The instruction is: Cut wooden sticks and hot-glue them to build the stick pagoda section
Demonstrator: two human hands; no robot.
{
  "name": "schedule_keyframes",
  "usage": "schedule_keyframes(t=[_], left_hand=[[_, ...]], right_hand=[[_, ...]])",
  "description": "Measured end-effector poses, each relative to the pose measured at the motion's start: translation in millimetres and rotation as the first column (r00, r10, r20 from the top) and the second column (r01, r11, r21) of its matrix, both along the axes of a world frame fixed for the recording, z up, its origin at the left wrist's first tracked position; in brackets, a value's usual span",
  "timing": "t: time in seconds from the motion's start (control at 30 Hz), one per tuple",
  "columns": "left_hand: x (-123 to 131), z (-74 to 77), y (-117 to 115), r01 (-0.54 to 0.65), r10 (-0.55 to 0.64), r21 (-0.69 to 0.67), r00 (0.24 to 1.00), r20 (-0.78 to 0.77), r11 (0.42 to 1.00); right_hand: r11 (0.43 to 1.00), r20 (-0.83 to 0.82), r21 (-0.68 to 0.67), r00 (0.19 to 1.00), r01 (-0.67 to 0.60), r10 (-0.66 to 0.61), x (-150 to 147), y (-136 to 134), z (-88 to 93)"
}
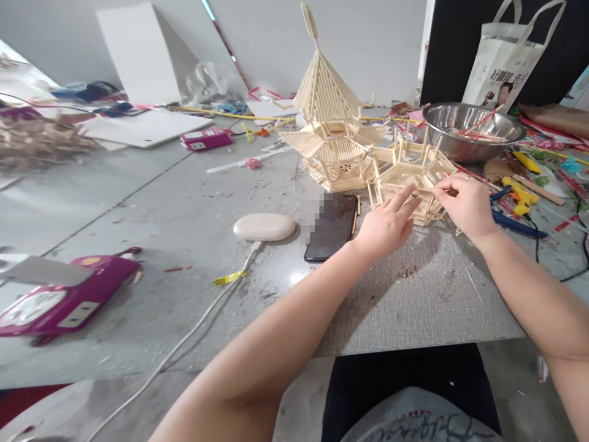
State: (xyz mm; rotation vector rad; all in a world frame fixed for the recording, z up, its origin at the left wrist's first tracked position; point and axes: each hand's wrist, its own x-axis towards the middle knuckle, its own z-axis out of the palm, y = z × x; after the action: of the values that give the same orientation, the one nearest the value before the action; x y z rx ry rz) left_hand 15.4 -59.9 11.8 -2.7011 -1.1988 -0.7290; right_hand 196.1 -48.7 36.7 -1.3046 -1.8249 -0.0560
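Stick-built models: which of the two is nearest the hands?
The low, roofless stick frame, right at the fingertips of the left hand and right hand. The pagoda-like model sits farther left, under a tall pointed roof.

A craft workshop: stick models [327, 92], a glue gun [521, 196], scattered scraps [41, 135].

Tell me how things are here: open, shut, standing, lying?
Pale wooden-stick tower: standing, pointed roof on top.
Smaller pale wooden-stick frame: upright, roofless.
Black rectangular phone: lying flat.
Cream oval plastic case: shut.
Round steel bowl: upright, sticks inside.
Yellow plastic glue gun: lying down.
White printed bag: tilted, handles up.
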Motion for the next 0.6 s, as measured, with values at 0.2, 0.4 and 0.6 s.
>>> schedule_keyframes(t=[0.2, 0.4, 0.6], left_hand=[[13.3, 28.8, 6.6, -0.046, 0.047, -0.076, 0.999, 0.016, 0.996], [24.5, 48.5, 15.9, -0.134, 0.114, -0.227, 0.989, -0.098, 0.965], [22.6, 41.1, 20.3, -0.151, 0.135, -0.203, 0.987, -0.089, 0.967]], right_hand=[[0.993, 0.066, -0.118, 0.998, 0.004, 0.004, 5.7, 6.8, 14.1], [0.988, 0.112, -0.153, 0.993, -0.015, 0.033, 7.7, 10.1, 18.5], [0.967, 0.083, -0.223, 0.986, -0.123, 0.145, 15.5, 11.0, 20.4]])
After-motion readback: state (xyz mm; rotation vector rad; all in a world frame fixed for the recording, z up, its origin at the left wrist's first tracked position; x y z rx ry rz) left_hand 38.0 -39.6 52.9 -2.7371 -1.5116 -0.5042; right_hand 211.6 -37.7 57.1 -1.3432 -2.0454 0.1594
